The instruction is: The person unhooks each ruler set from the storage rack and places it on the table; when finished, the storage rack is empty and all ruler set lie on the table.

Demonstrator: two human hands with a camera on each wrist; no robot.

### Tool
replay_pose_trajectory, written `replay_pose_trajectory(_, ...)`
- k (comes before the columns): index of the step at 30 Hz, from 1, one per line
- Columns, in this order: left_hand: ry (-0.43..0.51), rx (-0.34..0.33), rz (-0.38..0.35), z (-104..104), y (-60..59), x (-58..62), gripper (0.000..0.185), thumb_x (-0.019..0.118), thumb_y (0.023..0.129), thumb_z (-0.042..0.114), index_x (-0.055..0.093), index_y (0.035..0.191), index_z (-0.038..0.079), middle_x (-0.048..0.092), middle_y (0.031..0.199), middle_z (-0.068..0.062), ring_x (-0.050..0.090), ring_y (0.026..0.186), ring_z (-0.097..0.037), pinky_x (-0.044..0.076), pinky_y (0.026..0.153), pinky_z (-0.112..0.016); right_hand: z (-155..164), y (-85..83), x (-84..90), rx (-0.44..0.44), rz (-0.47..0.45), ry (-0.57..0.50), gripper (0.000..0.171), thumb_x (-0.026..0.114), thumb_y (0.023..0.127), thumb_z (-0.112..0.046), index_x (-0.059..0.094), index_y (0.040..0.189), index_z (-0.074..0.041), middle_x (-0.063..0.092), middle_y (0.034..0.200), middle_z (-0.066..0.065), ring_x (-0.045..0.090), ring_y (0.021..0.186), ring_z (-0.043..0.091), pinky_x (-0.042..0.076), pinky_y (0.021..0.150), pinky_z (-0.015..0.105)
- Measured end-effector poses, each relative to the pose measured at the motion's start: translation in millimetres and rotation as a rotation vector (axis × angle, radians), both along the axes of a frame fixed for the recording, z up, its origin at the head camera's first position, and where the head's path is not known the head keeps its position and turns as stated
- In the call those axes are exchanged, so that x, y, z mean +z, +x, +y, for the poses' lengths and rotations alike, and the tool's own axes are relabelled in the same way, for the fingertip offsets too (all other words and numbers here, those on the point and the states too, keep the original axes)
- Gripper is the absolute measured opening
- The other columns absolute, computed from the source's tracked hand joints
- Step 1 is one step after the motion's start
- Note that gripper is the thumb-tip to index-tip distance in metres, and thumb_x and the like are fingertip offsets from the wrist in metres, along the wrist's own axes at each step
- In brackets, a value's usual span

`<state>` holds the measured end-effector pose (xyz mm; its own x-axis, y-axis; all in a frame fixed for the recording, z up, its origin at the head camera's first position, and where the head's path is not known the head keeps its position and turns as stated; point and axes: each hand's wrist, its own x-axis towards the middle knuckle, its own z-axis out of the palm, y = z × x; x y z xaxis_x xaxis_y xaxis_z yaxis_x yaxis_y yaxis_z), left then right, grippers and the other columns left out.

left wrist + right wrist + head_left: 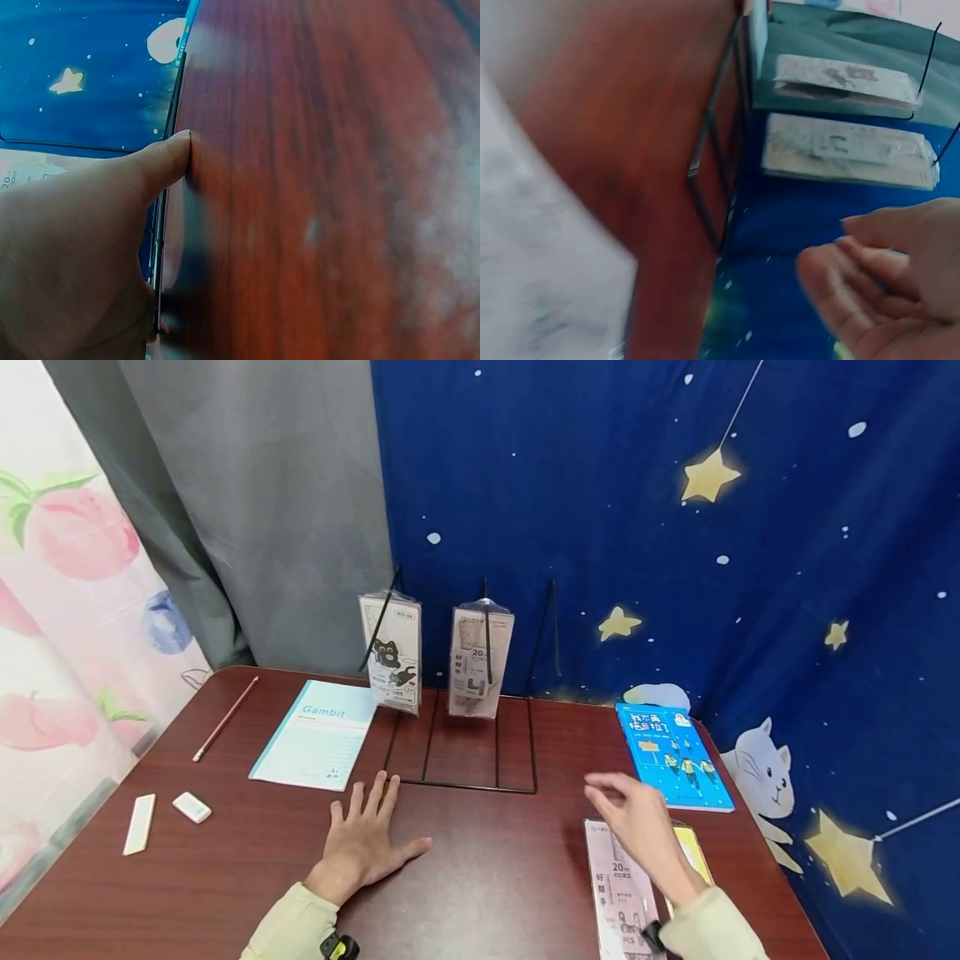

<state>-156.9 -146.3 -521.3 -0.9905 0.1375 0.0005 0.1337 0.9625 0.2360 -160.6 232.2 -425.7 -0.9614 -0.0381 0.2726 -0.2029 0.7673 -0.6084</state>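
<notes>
My left hand (365, 837) rests palm down on the table, fingers spread, its fingertips by the lower edge of a notebook (318, 735) and the base of a black wire rack (480, 789). My right hand (637, 814), fingers loosely bent and holding nothing, is over a clear-wrapped pack (611, 893) with pink-grey printing. A yellow pack (692, 852) shows partly behind that hand. From the rack's hooks hang a pack with black cats (396, 652) and a pack with grey printing (480, 664); the right hook (556, 627) holds nothing.
A blue book (675, 756) lies at the table's back right. On the left are a pencil (225, 718), a white eraser (192, 807) and a flat white strip (139, 824). A blue star-patterned curtain (600, 485) hangs behind the table (480, 877).
</notes>
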Motion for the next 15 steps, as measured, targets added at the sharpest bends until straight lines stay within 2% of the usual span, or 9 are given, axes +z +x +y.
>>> replay_pose_trajectory(3,0.000,0.004,-0.008,-0.3,-0.2,-0.8,0.112,0.059,0.084,0.080,0.028,0.164,0.009,0.027,0.171,-0.017,0.030,0.153,-0.050,0.025,0.115,-0.075,-17.0,-28.0,12.3,0.072,0.032,-0.085,0.024,0.078,0.094,-0.018,0.078,0.116,-0.010,0.080,0.109,0.011,0.079,0.092,0.024,0.063,0.082,0.036)
replay_pose_trajectory(6,0.002,0.005,-0.021,0.9,0.6,1.1,0.111,0.059,0.085,0.080,0.027,0.165,0.009,0.026,0.171,-0.017,0.029,0.154,-0.050,0.024,0.115,-0.074,-35.4,-53.3,21.0,0.093,0.002,-0.198,0.028,0.077,0.096,-0.025,0.077,0.120,-0.012,0.080,0.112,0.009,0.078,0.100,0.024,0.061,0.089,0.034)
replay_pose_trajectory(11,-0.004,0.008,-0.033,0.1,1.0,3.2,0.112,0.058,0.085,0.081,0.027,0.165,0.010,0.026,0.172,-0.016,0.028,0.154,-0.050,0.024,0.116,-0.074,-69.6,-88.3,20.9,0.116,0.010,-0.399,0.031,0.078,0.095,-0.023,0.077,0.122,-0.008,0.079,0.115,0.014,0.077,0.104,0.026,0.056,0.086,0.014)
replay_pose_trajectory(13,-0.007,0.008,-0.039,-0.1,1.2,3.5,0.112,0.057,0.085,0.082,0.026,0.165,0.010,0.025,0.172,-0.016,0.028,0.155,-0.049,0.024,0.116,-0.073,-81.0,-100.7,20.6,0.122,0.044,-0.444,0.030,0.078,0.094,-0.021,0.077,0.121,-0.007,0.078,0.116,0.016,0.076,0.103,0.026,0.054,0.084,0.010)
replay_pose_trajectory(15,-0.003,0.005,-0.046,0.3,2.4,4.5,0.113,0.056,0.085,0.083,0.025,0.166,0.010,0.025,0.172,-0.017,0.027,0.155,-0.050,0.024,0.116,-0.074,-89.3,-112.6,20.7,0.125,0.074,-0.479,0.029,0.079,0.094,-0.021,0.077,0.120,-0.008,0.078,0.116,0.017,0.076,0.103,0.025,0.055,0.085,0.011)
